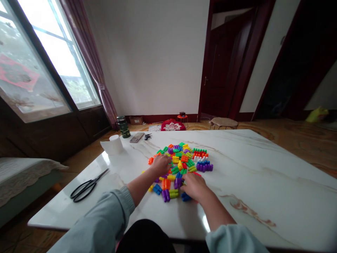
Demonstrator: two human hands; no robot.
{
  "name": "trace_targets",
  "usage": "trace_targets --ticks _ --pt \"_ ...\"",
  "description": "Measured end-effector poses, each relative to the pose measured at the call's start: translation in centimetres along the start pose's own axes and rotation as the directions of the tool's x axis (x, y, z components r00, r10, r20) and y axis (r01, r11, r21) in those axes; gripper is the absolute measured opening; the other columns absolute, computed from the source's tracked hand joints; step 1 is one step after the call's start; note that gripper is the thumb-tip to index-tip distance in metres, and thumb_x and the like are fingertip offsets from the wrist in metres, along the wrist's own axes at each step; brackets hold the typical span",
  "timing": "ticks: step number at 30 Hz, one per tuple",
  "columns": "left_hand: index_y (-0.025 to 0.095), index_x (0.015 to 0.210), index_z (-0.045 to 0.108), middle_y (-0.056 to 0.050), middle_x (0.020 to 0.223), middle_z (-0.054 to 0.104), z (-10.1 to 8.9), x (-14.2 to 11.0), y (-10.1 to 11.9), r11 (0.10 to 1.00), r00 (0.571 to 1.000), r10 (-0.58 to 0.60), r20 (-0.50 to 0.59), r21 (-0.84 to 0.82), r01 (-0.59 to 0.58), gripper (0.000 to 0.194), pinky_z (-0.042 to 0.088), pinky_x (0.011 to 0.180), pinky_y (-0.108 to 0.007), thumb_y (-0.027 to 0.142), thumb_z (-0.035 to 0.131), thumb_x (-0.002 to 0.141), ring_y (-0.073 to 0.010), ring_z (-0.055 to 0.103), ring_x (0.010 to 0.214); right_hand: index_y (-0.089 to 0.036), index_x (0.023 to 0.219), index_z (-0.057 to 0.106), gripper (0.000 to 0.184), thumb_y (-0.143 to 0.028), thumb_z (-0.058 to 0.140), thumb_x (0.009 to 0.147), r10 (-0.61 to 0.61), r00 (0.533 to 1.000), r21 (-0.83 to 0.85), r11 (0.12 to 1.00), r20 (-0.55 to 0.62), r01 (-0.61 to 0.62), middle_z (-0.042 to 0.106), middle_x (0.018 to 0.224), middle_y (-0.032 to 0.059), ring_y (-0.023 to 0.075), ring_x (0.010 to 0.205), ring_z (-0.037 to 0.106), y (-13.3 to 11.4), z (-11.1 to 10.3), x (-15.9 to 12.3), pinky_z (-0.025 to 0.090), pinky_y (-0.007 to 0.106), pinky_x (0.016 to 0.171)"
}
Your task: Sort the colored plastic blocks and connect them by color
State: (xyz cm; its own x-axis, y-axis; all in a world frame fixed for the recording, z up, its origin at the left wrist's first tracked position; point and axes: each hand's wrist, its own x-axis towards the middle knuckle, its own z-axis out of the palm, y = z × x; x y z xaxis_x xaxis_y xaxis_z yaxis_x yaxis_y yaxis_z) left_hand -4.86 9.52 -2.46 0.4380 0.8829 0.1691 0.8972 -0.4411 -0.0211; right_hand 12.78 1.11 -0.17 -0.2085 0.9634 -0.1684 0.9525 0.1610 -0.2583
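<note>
Far: plain white wall [150, 59], dark red baseboard [193, 118]. Left: dark-framed window [67, 42], bright daylight, mauve curtain [92, 52] tied back; near-left, lace-covered furniture [23, 172]. Far right: dark red door [226, 63], round stool [223, 122]. Tan patterned floor [279, 140]. Desk [265, 158]: white, marble-veined, glare spots.

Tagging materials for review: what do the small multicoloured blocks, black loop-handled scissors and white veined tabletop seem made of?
Small multicoloured blocks: probably glossy moulded plastic, from saturated colours and bright highlights.
Black loop-handled scissors: likely metal, given slim pointed blades; handle coating unclear.
White veined tabletop: polished stone or stone-look surface, given its veins and reflections.
</note>
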Motion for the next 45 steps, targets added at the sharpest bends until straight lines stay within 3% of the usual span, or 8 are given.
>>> trace_targets --ticks 7,10,13,20,27,32,38,45 --pt "0.024 0.139 0.047 -0.015 0.135 0.051 1.9 7.9 -2.1 0.963 0.965 -0.262 -0.03 -0.076 0.259 0.057 0.047 0.092 -0.045 0.026 0.054 0.082 -0.0324 0.053 0.119 -0.024 0.101 0.071 0.024 -0.034 0.062 0.081 -0.073 0.994 0.045 0.996 -0.077 0.076 0.074 0.1 0.0085 0.0259 0.096 0.068 -1.6 -0.1 -1.1 0.047 0.032 0.075" --pt "0.029 0.134 0.054 -0.012 0.132 0.055 2.8 10.5 -2.7 0.95 0.956 -0.288 0.051 -0.11 0.292 0.061 0.05 0.089 -0.041 0.022 0.063 0.074 -0.0323 0.055 0.117 -0.022 0.099 0.072 0.025 -0.036 0.063 0.08 -0.078 0.995 0.043 0.996 -0.067 0.08 0.074 0.097 0.0096 0.0261 0.092 0.069 -1.6 0.0 -1.5 0.048 0.032 0.073" --pt "0.031 0.116 0.068 -0.007 0.116 0.067 3.4 11.5 -2.9 0.941 0.95 -0.291 0.112 -0.147 0.306 0.045 0.051 0.084 -0.033 0.02 0.065 0.072 -0.0276 0.063 0.106 -0.022 0.099 0.072 0.026 -0.037 0.063 0.079 -0.075 0.996 0.05 0.996 -0.056 0.078 0.074 0.096 0.0094 0.0257 0.092 0.069 -1.6 -0.1 -1.6 0.049 0.032 0.073" --pt "0.02 0.111 0.071 -0.01 0.102 0.073 2.1 9.4 -2.4 0.91 0.948 -0.313 0.047 -0.269 0.314 0.034 0.052 0.079 -0.031 0.03 0.059 0.08 -0.0257 0.067 0.097 -0.022 0.101 0.072 0.027 -0.036 0.061 0.08 -0.035 0.999 0.091 0.995 -0.022 0.037 0.073 0.102 0.0097 0.0264 0.098 0.067 -1.3 -0.6 -1.6 0.048 0.032 0.075" --pt "0.016 0.101 0.074 -0.002 0.064 0.07 0.3 6.1 -1.9 0.882 0.967 -0.184 0.178 -0.405 0.242 0.029 0.052 0.055 -0.021 0.035 0.056 0.088 -0.0119 0.063 0.052 -0.025 0.103 0.072 0.028 -0.038 0.062 0.08 0.028 0.998 0.179 0.984 -0.059 -0.017 0.073 0.102 0.0059 0.0226 0.098 0.066 -0.1 -1.6 -1.3 0.046 0.029 0.074" --pt "0.018 0.108 0.071 -0.002 0.09 0.074 0.9 3.7 -0.1 0.91 0.977 -0.123 0.174 -0.374 0.182 0.03 0.053 0.075 -0.022 0.027 0.067 0.079 -0.0153 0.069 0.081 -0.024 0.107 0.071 0.031 -0.039 0.064 0.08 0.076 0.993 0.193 0.98 -0.091 -0.057 0.072 0.107 0.0058 0.0216 0.1 0.065 0.8 -2.1 -1.3 0.046 0.029 0.077" --pt "0.019 0.107 0.069 -0.008 0.112 0.068 0.8 1.0 3.4 0.962 0.989 -0.131 0.072 -0.231 0.144 0.03 0.05 0.084 -0.031 0.02 0.06 0.079 -0.0242 0.063 0.102 -0.025 0.104 0.071 0.028 -0.037 0.063 0.08 0.087 0.989 0.181 0.981 -0.12 -0.064 0.073 0.106 0.0048 0.0227 0.104 0.065 1.0 -2.0 -1.3 0.048 0.029 0.078" --pt "0.021 0.091 0.069 -0.008 0.094 0.071 -2.3 -0.5 8.5 0.995 0.997 -0.061 -0.038 -0.084 0.058 0.026 0.046 0.08 -0.034 0.033 0.046 0.09 -0.0244 0.065 0.094 -0.022 0.103 0.072 0.024 -0.025 0.058 0.084 0.134 0.98 0.094 0.988 -0.147 -0.121 0.073 0.108 0.0099 0.0252 0.103 0.067 1.3 -2.3 -1.0 0.05 0.03 0.076"
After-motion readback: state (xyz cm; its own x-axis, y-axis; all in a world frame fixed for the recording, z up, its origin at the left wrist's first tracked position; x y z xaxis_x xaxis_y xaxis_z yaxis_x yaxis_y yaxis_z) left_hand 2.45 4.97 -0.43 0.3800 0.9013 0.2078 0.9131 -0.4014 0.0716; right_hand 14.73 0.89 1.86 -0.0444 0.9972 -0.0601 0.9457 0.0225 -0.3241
